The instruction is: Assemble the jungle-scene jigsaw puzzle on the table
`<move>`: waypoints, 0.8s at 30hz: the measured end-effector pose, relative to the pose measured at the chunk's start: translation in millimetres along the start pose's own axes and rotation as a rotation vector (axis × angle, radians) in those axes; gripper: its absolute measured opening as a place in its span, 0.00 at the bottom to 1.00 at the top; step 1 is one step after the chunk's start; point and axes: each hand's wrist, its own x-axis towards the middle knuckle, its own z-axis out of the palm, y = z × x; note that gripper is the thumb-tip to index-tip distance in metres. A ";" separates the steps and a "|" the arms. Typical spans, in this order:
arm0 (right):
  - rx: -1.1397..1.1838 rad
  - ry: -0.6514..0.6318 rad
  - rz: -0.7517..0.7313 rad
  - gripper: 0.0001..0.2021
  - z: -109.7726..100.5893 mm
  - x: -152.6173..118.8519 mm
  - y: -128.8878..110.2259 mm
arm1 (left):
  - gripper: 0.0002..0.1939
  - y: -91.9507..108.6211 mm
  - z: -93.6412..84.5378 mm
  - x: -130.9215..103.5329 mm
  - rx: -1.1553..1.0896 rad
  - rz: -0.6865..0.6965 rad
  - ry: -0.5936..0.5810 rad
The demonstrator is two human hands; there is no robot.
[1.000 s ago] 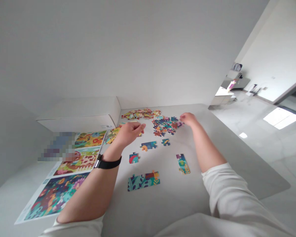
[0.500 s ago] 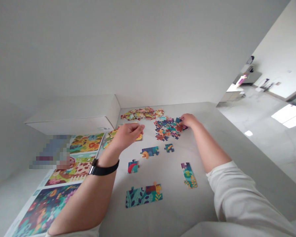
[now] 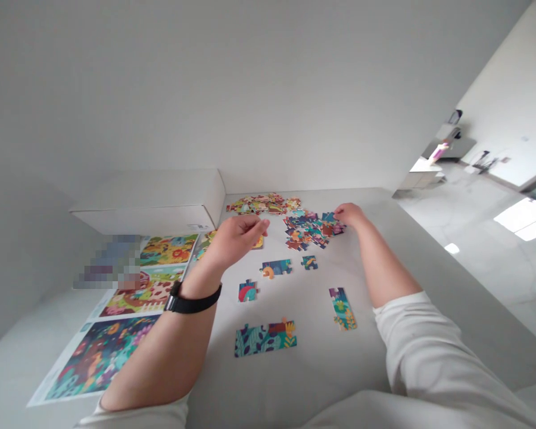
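My left hand (image 3: 240, 239), with a black watch band at its wrist, is held above the table with fingers curled; nothing shows in them. At the right edge of a heap of dark, multicoloured jigsaw pieces (image 3: 307, 231), my right hand (image 3: 351, 214) pinches a teal puzzle piece (image 3: 328, 217) by its edge. Nearer to me lie a joined blue strip with an orange curl (image 3: 277, 267), a single dark piece (image 3: 309, 263) and a red-and-blue piece (image 3: 248, 291). Closest are a joined leafy strip (image 3: 265, 339) and an upright joined strip with yellow leaves (image 3: 343, 310).
A second, yellow-red heap of pieces (image 3: 263, 204) lies by the wall. To the left stand a long white box (image 3: 147, 205) and a printed picture sheet (image 3: 102, 351), with a blurred-out patch beside it. A partly hidden yellow puzzle section (image 3: 258, 243) lies behind my left hand.
The view has shifted slightly, so the table things sit a little differently in the picture. My right hand has drawn slightly back at the heap's edge, and the teal piece shows more clearly.
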 end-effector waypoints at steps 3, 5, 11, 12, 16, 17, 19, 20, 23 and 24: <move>0.235 0.053 0.008 0.08 -14.0 -10.2 7.8 | 0.27 7.5 -3.3 -2.2 -0.025 0.022 0.011; 0.460 0.057 0.029 0.07 -24.2 -23.4 9.0 | 0.27 11.9 -3.4 -3.5 -0.038 0.032 0.019; 0.894 -0.025 -0.056 0.07 -48.6 -77.8 -15.6 | 0.20 22.9 8.3 -8.8 -0.103 0.099 0.024; 0.917 -0.047 -0.088 0.08 -51.4 -86.9 -22.1 | 0.18 24.7 11.5 -10.0 -0.135 0.112 0.025; 0.962 -0.110 -0.193 0.12 -61.2 -122.3 -47.8 | 0.15 32.6 22.0 -17.7 -0.229 0.131 0.030; 0.977 -0.124 -0.225 0.13 -63.4 -131.1 -53.9 | 0.14 34.5 23.7 -20.3 -0.234 0.127 0.034; 1.001 -0.156 -0.292 0.15 -67.2 -148.6 -65.6 | 0.14 37.7 26.1 -25.9 -0.240 0.120 0.048; 1.006 -0.170 -0.321 0.15 -68.6 -156.9 -71.2 | 0.14 38.9 27.0 -28.6 -0.248 0.116 0.055; 0.993 -0.198 -0.400 0.16 -70.0 -177.9 -85.9 | 0.15 40.8 29.8 -34.5 -0.288 0.092 0.067; 0.983 -0.204 -0.426 0.16 -69.6 -182.9 -89.7 | 0.15 40.9 31.0 -35.4 -0.305 0.079 0.065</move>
